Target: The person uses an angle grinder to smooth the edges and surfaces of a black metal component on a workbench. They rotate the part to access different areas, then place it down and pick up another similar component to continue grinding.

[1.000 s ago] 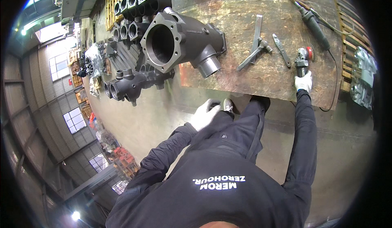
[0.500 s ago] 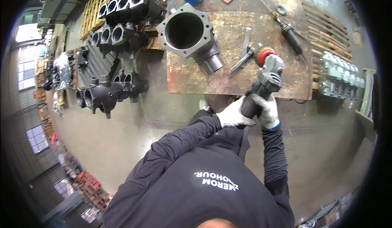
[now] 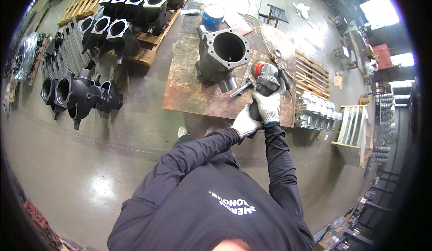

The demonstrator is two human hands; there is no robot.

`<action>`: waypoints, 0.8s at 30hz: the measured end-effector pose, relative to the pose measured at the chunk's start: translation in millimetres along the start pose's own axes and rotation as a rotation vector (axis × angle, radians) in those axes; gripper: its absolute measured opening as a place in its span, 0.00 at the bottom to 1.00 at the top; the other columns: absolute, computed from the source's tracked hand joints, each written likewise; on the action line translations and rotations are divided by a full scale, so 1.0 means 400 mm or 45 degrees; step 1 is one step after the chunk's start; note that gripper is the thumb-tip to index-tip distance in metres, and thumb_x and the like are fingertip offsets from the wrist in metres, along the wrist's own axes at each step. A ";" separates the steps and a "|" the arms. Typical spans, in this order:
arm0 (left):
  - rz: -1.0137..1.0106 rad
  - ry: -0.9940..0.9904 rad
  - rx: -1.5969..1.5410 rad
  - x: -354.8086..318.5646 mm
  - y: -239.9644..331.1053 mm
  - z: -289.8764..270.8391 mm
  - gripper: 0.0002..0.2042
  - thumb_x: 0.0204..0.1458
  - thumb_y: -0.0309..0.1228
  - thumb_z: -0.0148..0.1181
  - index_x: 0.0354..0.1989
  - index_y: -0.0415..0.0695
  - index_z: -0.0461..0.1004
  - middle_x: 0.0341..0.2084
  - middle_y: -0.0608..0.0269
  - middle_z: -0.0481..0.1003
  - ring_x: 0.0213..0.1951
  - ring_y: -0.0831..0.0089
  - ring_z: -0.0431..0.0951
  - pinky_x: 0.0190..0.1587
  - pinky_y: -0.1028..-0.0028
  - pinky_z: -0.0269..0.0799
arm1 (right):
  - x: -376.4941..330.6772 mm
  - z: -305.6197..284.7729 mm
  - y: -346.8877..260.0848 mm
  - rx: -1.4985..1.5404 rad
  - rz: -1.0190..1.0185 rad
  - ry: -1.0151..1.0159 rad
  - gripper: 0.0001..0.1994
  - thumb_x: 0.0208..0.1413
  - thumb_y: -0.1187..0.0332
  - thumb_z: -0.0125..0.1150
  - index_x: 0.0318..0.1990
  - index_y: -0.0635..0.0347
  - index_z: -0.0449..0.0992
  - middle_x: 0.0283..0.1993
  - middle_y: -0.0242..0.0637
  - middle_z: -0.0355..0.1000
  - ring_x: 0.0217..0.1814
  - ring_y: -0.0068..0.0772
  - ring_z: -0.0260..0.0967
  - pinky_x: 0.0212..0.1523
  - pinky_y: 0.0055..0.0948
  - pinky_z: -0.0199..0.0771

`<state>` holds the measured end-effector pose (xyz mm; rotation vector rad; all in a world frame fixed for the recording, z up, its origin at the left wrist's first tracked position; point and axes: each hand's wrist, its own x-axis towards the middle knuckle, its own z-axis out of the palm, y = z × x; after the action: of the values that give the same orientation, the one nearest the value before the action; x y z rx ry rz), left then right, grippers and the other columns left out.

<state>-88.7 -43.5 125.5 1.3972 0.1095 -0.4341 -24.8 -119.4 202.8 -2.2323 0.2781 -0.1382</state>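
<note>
We now grip the angle grinder point(image 3: 266, 83) with both gloved hands — left hand point(image 3: 245, 123) wrapping its rear, right hand point(image 3: 268, 107) its body — lifted off the rusty workbench point(image 3: 189, 93), beside the black casting point(image 3: 220, 57).

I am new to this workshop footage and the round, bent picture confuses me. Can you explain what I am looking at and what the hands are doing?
A wide camera on a person's head looks down, which bends straight edges. Below is their dark top; both gloved hands reach forward. The right hand and left hand grip a handheld power grinder over a rusty metal work plate. On the plate stand a large black cast housing, a blue can and a hammer. More black castings sit on the floor to the left.
</note>
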 end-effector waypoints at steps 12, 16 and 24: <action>0.197 0.153 -0.172 0.198 -0.062 0.071 0.32 0.53 0.39 0.68 0.60 0.30 0.64 0.53 0.43 0.77 0.56 0.56 0.79 0.57 0.65 0.74 | 0.152 0.078 -0.053 -0.199 -0.105 -0.226 0.50 0.50 0.46 0.75 0.66 0.72 0.53 0.58 0.60 0.73 0.61 0.51 0.75 0.61 0.38 0.72; 0.262 0.179 -0.227 0.154 -0.037 0.034 0.22 0.58 0.35 0.63 0.56 0.34 0.71 0.51 0.51 0.80 0.55 0.62 0.79 0.55 0.66 0.74 | 0.145 0.123 -0.067 -0.361 -0.123 -0.279 0.49 0.49 0.46 0.75 0.66 0.71 0.54 0.57 0.62 0.74 0.59 0.53 0.76 0.59 0.40 0.74; 0.264 0.184 -0.316 0.151 -0.025 -0.023 0.22 0.57 0.28 0.61 0.60 0.35 0.68 0.54 0.50 0.78 0.57 0.59 0.77 0.60 0.67 0.71 | 0.135 0.166 -0.069 -0.377 -0.164 -0.298 0.51 0.48 0.42 0.75 0.66 0.70 0.53 0.54 0.66 0.74 0.59 0.60 0.76 0.58 0.44 0.75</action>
<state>-35.5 -49.7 95.0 1.1794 0.1299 -0.1409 44.8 -65.6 183.0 -2.5324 0.0273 0.1023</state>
